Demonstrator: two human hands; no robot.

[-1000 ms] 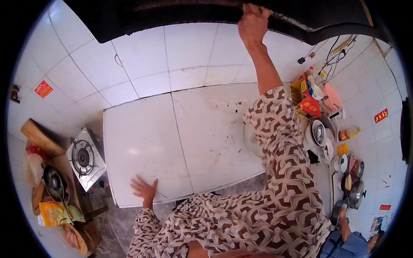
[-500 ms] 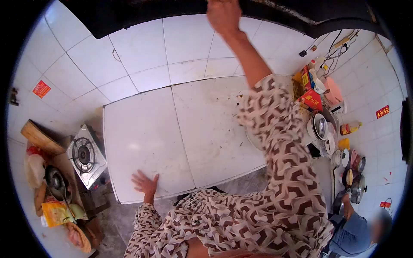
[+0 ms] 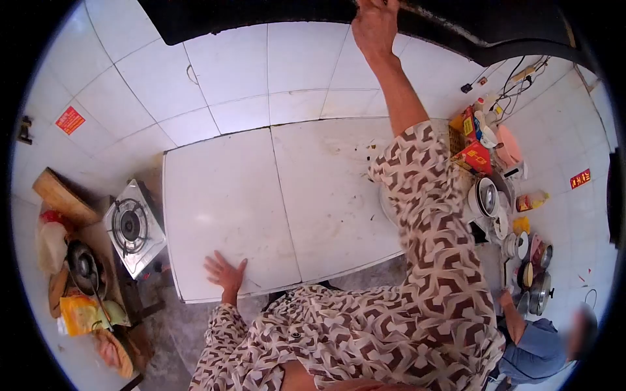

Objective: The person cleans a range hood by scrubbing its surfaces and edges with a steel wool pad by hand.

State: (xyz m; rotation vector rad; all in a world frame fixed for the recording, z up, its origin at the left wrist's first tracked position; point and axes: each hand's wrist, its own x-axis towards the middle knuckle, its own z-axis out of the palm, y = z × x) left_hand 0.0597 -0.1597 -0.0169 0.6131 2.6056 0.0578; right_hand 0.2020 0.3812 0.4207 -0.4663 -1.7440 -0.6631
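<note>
My left hand (image 3: 226, 272) lies with its fingers spread flat on the near left part of a white tabletop (image 3: 222, 176). A dark seam divides that top into two panels. Reaching up with a straight arm, my right hand (image 3: 376, 32) is at the lower edge of a black hood-like fixture (image 3: 280, 10). Its fingers look curled in and are partly cut off by the top of the view. Whatever they grip, if anything, is hidden. Small dark specks lie on the right panel. My patterned sleeve covers part of that panel.
A gas stove (image 3: 134, 225) stands left of the table, near a wok (image 3: 83, 264) and a wooden board (image 3: 65, 195). Bowls (image 3: 484, 194), red boxes (image 3: 473, 158) and pots (image 3: 540, 293) crowd the right side. Another person (image 3: 535, 352) in blue is at lower right.
My right hand has shifted slightly rightward along the fixture, while the whole view has also moved a little. My left hand stays flat on the table. The other person's arm has moved.
</note>
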